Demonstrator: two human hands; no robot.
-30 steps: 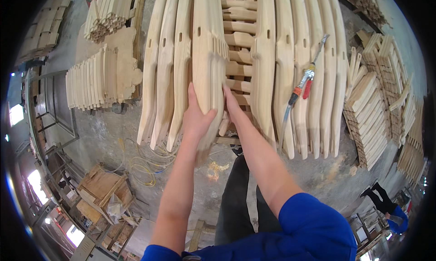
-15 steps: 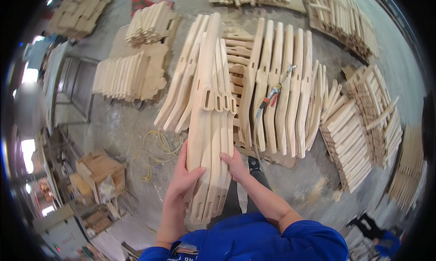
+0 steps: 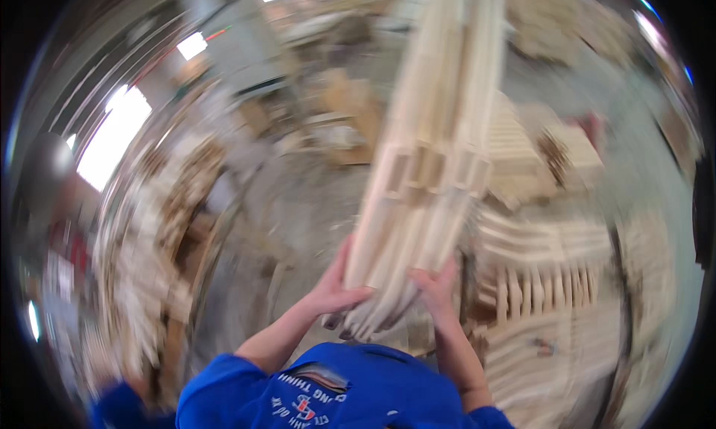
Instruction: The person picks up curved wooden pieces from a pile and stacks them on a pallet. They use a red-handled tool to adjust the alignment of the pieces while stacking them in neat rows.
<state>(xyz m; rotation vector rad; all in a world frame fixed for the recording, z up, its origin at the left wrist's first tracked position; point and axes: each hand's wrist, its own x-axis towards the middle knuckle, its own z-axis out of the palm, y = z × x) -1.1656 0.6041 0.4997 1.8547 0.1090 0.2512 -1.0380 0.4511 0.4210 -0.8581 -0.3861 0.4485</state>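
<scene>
A bundle of long, pale, slotted wooden chair-leg-like pieces (image 3: 418, 198) stands out in front of my body, its far end reaching the top of the view. My left hand (image 3: 339, 283) is closed round the left side of the bundle near its lower end. On the opposite side my right hand (image 3: 436, 283) grips it, with the thumb lying over the top. Several pieces lie side by side, their oblong slots roughly in line across the middle. Motion blur smears the details.
To the right lies a large stack of similar wooden pieces (image 3: 544, 280), with a small tool (image 3: 544, 347) on it. Beyond are further wood stacks (image 3: 514, 153). At left, a long pile of wood parts (image 3: 164, 272) stretches along. A grey cabinet (image 3: 246, 48) and cardboard boxes (image 3: 347, 104) stand farther off.
My view has swung left, so the stack with the tool now lies at the right. Both hands still hold the bundle, which now reaches farther up the view.
</scene>
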